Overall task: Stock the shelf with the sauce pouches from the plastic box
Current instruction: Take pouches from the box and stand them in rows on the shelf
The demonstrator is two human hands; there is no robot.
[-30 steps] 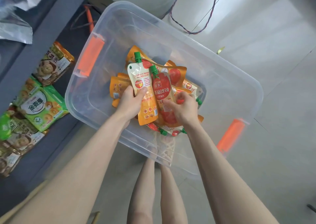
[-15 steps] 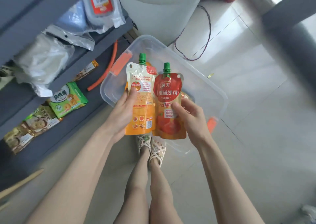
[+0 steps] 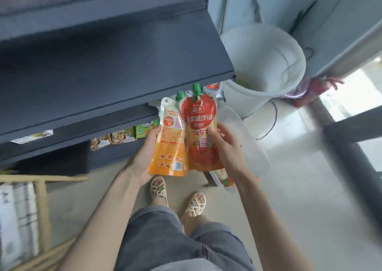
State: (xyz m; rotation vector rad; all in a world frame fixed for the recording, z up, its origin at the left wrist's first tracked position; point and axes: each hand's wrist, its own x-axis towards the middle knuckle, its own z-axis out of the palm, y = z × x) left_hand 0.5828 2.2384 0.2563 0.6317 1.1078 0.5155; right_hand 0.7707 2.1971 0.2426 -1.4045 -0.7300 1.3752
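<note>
in the middle of the frame, the left hand [image 3: 147, 154] holds the orange pouch [image 3: 170, 146], fingers curled round its edge. the right hand [image 3: 225, 145] pinches the red pouch [image 3: 199, 123] just beside it. the plastic box [image 3: 254, 143] sits below them. the dark shelf [image 3: 107, 63] fills the upper left.

The red pouch [image 3: 199, 126] and the right grip [image 3: 225, 144] hide most of the plastic box [image 3: 255, 152]. The orange pouch [image 3: 169, 146] hides part of the left grip [image 3: 144, 155]. The shelf [image 3: 103, 63] is blurry, cut off at the left edge, and covers the snack packs' [image 3: 115, 139] tops.
</note>
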